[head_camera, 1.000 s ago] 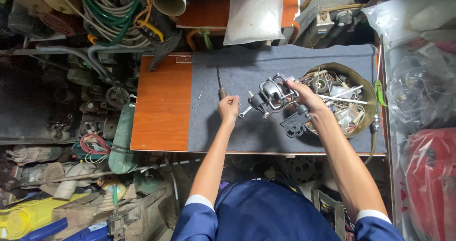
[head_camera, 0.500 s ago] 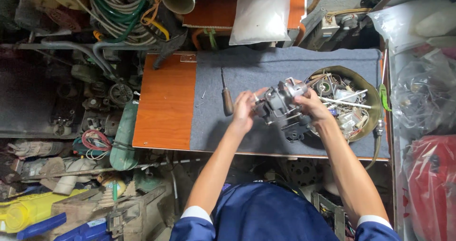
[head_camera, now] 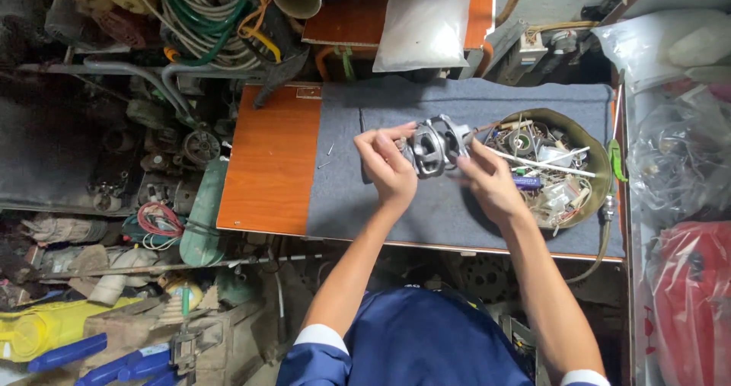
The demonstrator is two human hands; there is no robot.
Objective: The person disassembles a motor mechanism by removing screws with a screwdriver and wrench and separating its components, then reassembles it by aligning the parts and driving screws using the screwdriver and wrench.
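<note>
Motor: grey metal motor, long axis lying left-right, raised above the grey mat.
Hands: left hand and right hand both clamped on its ends.
Bowl: parts bowl near the surface's right edge.

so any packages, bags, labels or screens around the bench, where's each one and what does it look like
White plastic bag: flat, rectangular, at the bench's far edge, above the grey mat.
Clear plastic bags: crumpled, see-through, piled at the right of the bench.
Red bag: bulging, shiny, at lower right.
Small pale label: rectangular, on the far corner of the orange tabletop.
No screens or signs show.
</note>
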